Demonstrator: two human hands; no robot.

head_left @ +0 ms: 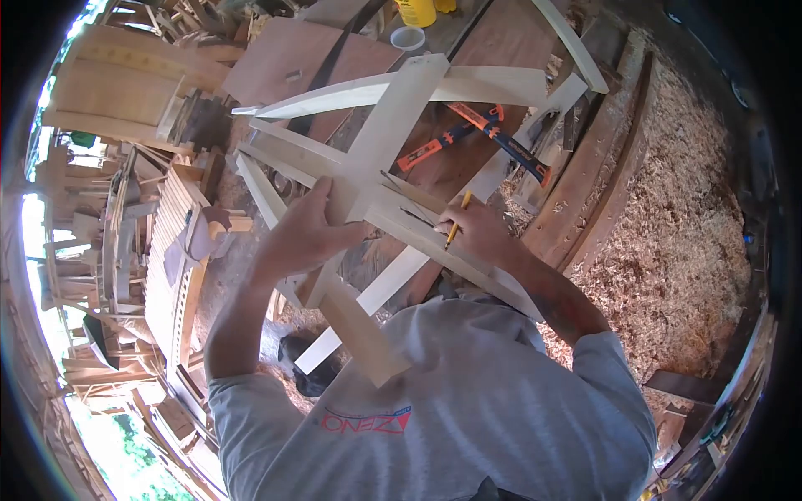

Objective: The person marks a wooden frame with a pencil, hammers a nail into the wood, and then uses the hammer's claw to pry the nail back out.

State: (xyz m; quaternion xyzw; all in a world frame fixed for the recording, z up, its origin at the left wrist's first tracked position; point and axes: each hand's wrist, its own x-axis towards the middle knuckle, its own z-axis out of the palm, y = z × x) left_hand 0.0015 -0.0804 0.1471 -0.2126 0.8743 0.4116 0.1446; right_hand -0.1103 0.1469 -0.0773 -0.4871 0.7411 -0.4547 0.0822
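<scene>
My left hand (311, 230) grips the edge of a wide pale wooden board (393, 125), its thumb and fingers spread along the wood. This board lies crosswise over a light wooden frame with a curved rail (334, 96). My right hand (478, 232) pinches a yellow pencil (456, 221), its lower end close to a straight wooden rail (426, 238) of the frame. Thin dark lines or slivers show beside my right fingers. Another short board (359, 330) stands out toward my shirt, below the left hand.
Two orange-and-black tools (443, 146) (510, 146) lie crossed beyond the frame. A white cup (408, 38) and a yellow container (416, 12) stand at the back. Wood shavings (668, 242) cover the ground at right. Slatted wooden furniture (171, 259) and stacked timber fill the left.
</scene>
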